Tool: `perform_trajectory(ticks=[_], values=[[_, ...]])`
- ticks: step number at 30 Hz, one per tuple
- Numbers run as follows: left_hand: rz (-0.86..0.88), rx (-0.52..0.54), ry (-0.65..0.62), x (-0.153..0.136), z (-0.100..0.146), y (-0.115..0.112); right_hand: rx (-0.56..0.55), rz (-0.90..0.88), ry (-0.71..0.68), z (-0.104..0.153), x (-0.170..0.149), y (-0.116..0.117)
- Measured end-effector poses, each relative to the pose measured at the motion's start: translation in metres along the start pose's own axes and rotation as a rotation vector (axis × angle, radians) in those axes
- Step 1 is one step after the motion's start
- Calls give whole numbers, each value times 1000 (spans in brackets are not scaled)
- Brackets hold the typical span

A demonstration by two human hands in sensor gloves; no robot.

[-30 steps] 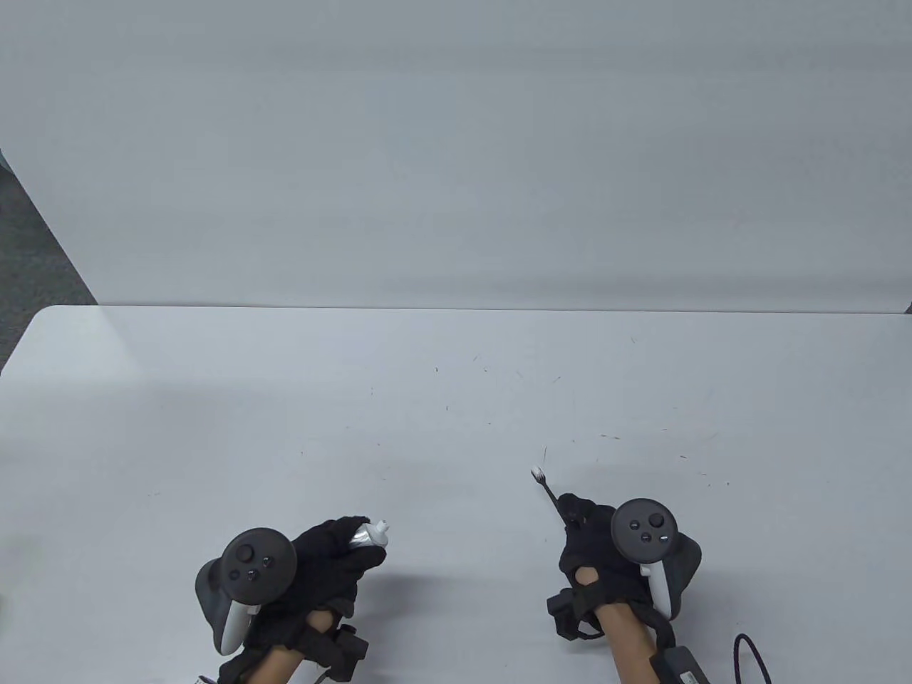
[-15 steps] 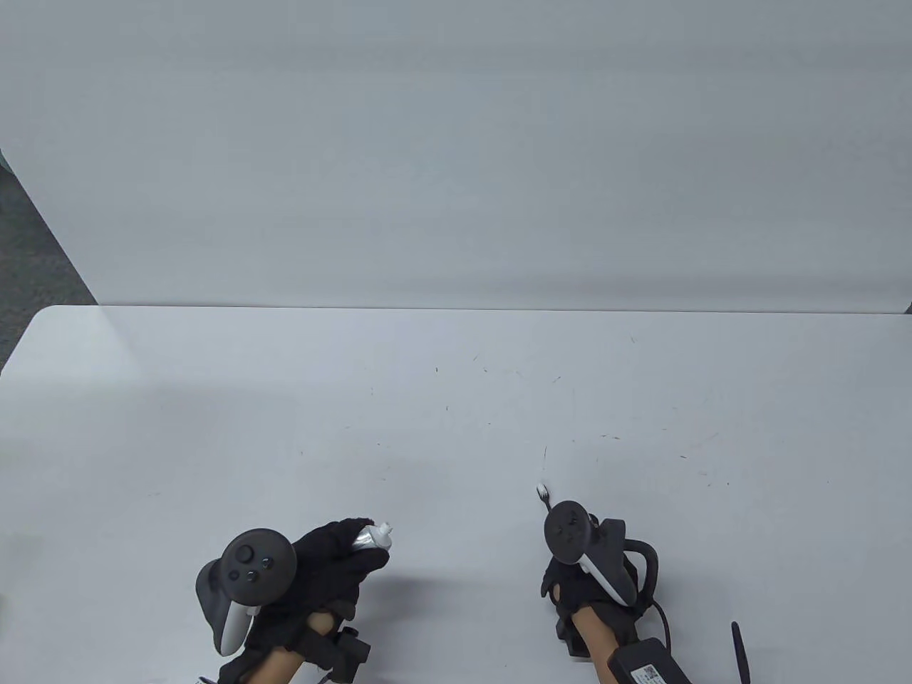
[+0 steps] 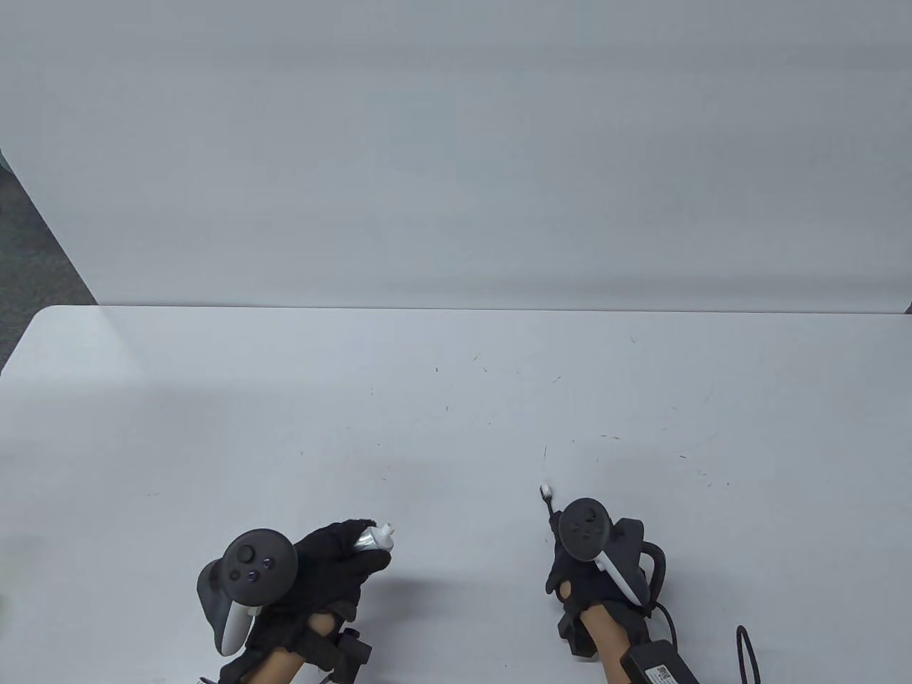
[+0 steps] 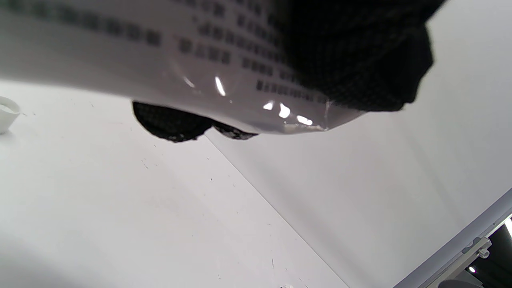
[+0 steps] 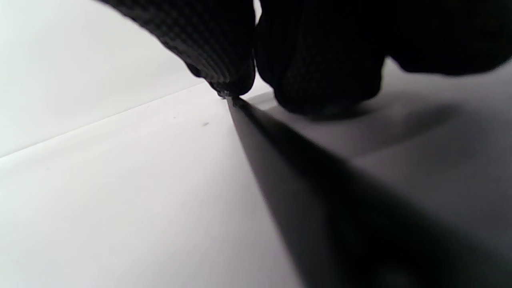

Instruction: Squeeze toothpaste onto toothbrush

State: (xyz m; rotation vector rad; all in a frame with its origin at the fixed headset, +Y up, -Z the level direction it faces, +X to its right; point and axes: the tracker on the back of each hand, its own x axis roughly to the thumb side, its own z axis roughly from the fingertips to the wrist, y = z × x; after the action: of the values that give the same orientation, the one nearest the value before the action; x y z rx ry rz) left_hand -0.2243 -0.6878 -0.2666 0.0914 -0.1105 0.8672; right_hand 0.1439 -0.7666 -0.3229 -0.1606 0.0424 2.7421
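Observation:
My left hand (image 3: 335,556) grips a silver toothpaste tube (image 3: 372,539) at the table's front left, its white nozzle pointing right; the cap is off. The tube fills the top of the left wrist view (image 4: 160,68), held by gloved fingers (image 4: 360,60). My right hand (image 3: 577,570) holds a black toothbrush (image 3: 547,499) at the front right, its white bristle head pointing away from me. In the right wrist view my fingers (image 5: 224,48) pinch the dark handle (image 5: 320,192) low over the table. The two hands are well apart.
The white table (image 3: 456,399) ends at a grey wall behind. A small white cap (image 4: 6,114) lies on the table in the left wrist view. A black cable (image 3: 744,652) runs by my right forearm.
My right hand rolled to the left, so its tracker turned on its side, and drew the toothbrush a little toward me. My left hand with the tube barely moved.

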Motion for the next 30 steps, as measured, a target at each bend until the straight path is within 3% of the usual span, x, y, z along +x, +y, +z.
perform_trajectory(ticks=[5,9,13,16,18,21,23,26,30], values=[[3,0,0,0,0,0,21,-85,23,-1,-9,-4],[25,12,-16,1,1,2,-44,-118,20,2,-10,-16],[134,20,-48,4,3,9,-166,-167,-87,15,5,-37],[291,23,-89,5,5,12,-204,-310,-232,28,26,-50],[418,-4,-112,4,4,11,-140,-421,-356,37,42,-51],[555,-63,-162,4,3,7,109,-566,-522,52,71,-40],[546,-60,-165,7,4,2,239,-604,-573,60,85,-30],[477,-31,-171,12,6,-5,303,-624,-617,67,100,-20],[532,-80,-199,21,7,-19,394,-703,-635,71,115,-5]])
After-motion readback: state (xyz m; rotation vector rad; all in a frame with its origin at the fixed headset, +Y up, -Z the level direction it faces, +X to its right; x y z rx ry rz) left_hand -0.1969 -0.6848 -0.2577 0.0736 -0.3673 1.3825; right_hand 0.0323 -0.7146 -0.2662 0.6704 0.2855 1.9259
